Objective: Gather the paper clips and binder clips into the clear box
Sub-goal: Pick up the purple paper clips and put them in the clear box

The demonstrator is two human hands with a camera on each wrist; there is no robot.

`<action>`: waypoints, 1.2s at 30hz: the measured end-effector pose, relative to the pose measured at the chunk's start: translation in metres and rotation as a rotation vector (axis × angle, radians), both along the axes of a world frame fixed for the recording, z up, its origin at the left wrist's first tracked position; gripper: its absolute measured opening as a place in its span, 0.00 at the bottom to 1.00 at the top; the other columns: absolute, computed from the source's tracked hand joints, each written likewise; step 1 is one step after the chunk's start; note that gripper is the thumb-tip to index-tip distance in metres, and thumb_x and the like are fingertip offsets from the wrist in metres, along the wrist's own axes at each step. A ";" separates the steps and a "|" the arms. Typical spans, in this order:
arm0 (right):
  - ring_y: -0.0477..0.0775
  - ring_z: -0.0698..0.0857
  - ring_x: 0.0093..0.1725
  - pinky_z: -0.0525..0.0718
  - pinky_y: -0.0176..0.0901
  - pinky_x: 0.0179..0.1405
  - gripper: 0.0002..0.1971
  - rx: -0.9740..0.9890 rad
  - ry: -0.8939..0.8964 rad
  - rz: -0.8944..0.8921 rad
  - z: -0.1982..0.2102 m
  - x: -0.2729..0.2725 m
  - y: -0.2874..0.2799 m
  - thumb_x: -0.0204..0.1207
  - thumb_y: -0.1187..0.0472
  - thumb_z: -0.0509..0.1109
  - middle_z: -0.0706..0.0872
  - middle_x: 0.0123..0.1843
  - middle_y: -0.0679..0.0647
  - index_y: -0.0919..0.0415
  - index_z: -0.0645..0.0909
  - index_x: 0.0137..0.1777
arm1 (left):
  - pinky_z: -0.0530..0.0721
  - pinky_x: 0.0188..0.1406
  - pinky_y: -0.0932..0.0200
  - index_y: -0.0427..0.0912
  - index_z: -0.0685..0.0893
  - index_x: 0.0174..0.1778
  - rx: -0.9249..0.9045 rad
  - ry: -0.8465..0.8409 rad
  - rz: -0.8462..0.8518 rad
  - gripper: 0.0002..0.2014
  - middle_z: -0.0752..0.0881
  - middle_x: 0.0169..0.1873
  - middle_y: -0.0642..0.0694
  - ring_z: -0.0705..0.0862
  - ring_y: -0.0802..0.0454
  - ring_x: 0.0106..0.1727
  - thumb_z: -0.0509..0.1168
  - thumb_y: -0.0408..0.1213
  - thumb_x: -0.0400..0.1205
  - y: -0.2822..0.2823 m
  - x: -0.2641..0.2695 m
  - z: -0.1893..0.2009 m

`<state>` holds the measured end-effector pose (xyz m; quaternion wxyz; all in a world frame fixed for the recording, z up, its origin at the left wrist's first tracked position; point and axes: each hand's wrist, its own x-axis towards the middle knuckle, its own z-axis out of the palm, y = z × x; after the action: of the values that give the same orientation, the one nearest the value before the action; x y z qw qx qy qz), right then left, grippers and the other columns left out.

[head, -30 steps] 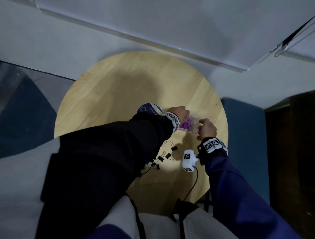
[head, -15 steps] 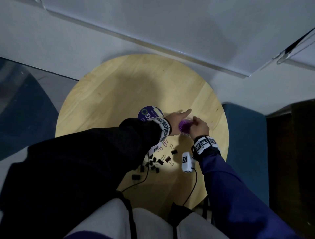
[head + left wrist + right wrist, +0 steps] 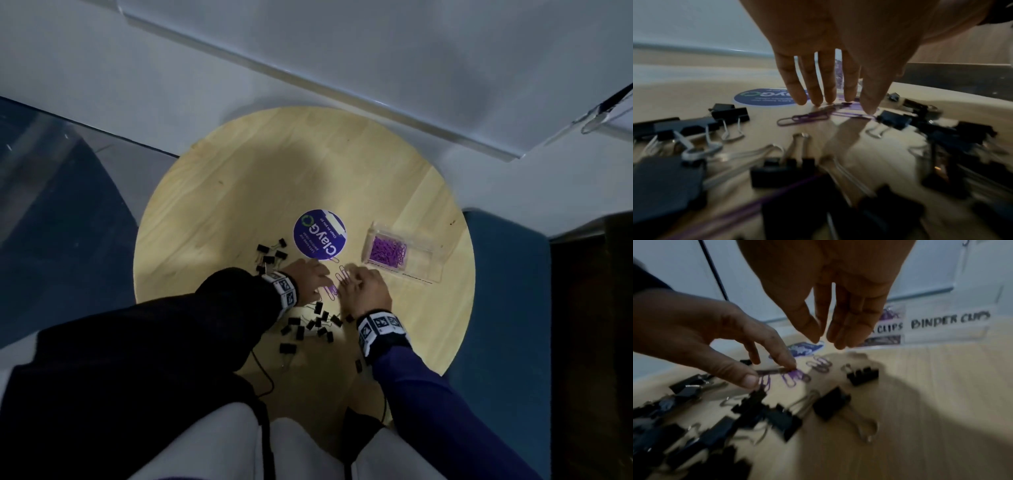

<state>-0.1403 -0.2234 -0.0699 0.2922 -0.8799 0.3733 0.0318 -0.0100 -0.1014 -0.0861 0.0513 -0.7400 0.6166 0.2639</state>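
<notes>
A round wooden table [image 3: 239, 192] fills the centre of the head view, set against a pale wall. At centre right of the frame stands the clear box [image 3: 404, 253], well apart from both hands; its left compartment holds purple paper clips [image 3: 388, 251], and the right one, labelled BINDER CLIPS, looks empty. A round blue sticker [image 3: 319, 234] lies left of the box. The left hand [image 3: 310, 279] and right hand [image 3: 364, 289] sit side by side below the sticker. The left hand's straight fingers [image 3: 813, 84] press fingertips-down on loose purple paper clips [image 3: 337, 282]. The right hand hovers over them, fingers extended, holding nothing. Black binder clips [image 3: 313, 325] lie scattered below and left of the hands.
</notes>
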 end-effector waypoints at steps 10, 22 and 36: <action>0.58 0.75 0.64 0.81 0.46 0.47 0.14 -0.088 0.267 0.169 -0.023 0.007 0.002 0.79 0.58 0.65 0.78 0.64 0.55 0.55 0.82 0.64 | 0.71 0.65 0.46 0.38 0.77 0.67 0.031 -0.095 0.020 0.15 0.80 0.66 0.37 0.76 0.36 0.66 0.56 0.34 0.85 0.016 -0.007 -0.004; 0.60 0.83 0.54 0.83 0.46 0.50 0.10 -0.074 0.255 0.102 -0.013 0.016 0.007 0.77 0.58 0.64 0.82 0.54 0.57 0.56 0.84 0.53 | 0.66 0.71 0.45 0.40 0.78 0.69 0.087 -0.151 -0.010 0.19 0.77 0.68 0.38 0.73 0.37 0.70 0.59 0.43 0.84 0.008 -0.009 -0.010; 0.58 0.88 0.48 0.87 0.43 0.50 0.13 0.107 0.122 -0.049 -0.007 0.013 0.006 0.79 0.59 0.63 0.89 0.53 0.56 0.53 0.83 0.60 | 0.70 0.66 0.47 0.37 0.76 0.65 0.112 -0.122 0.165 0.15 0.83 0.63 0.37 0.79 0.38 0.65 0.56 0.35 0.83 0.004 -0.015 -0.003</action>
<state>-0.1275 -0.2169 -0.0765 0.3163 -0.8500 0.4096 0.0982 -0.0248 -0.0975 -0.0895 0.1080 -0.7989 0.5336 0.2557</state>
